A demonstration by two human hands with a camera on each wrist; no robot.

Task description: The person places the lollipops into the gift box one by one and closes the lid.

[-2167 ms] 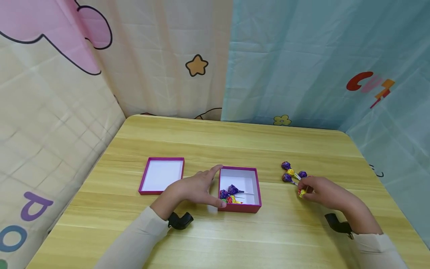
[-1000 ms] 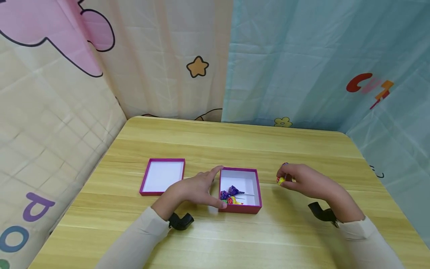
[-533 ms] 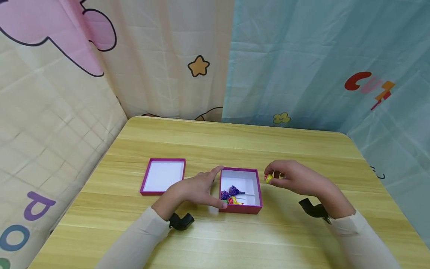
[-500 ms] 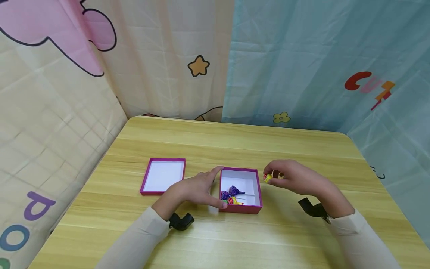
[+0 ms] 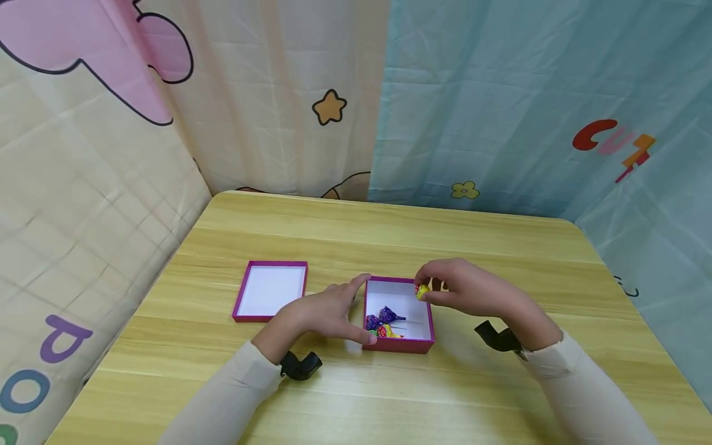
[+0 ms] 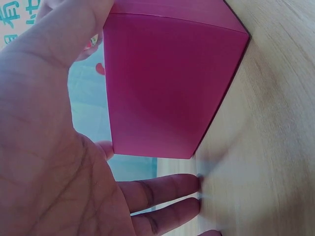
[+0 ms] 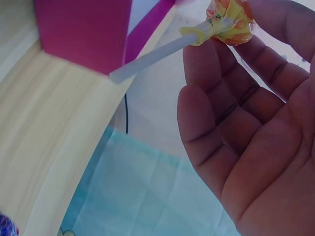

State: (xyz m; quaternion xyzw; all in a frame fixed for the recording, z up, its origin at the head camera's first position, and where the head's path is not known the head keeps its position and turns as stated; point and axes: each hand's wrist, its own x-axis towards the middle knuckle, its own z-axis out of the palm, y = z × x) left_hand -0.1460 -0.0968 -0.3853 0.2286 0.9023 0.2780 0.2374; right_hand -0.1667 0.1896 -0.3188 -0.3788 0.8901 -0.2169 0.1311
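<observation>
My left hand point(image 5: 356, 309) rests against the left wall of a magenta box point(image 5: 427, 309). Its index finger lies by the far corner and its thumb by the near corner. In the left wrist view the palm point(image 6: 54, 157) faces that wall point(image 6: 167, 88) and the fingers point(image 6: 162, 189) lie straight on the table. Several wrapped lollipops point(image 5: 381, 322), purple and yellow-red, lie in the box. My right hand point(image 5: 432, 288) pinches a yellow lollipop point(image 5: 422, 290) over the box's far right corner. The right wrist view shows its head point(image 7: 229, 22) at my fingertips and its white stick point(image 7: 152, 56).
The box's lid point(image 5: 269, 290) lies upside down to the left of the box on the wooden table point(image 5: 356, 395). A purple wrapper point(image 7: 5, 228) shows at the right wrist view's lower left corner. Printed curtains close in the table's far, left and right sides.
My right hand took a yellow lollipop from the group at the right and carried it left, to above the box's far right corner. The left hand stayed on the box.
</observation>
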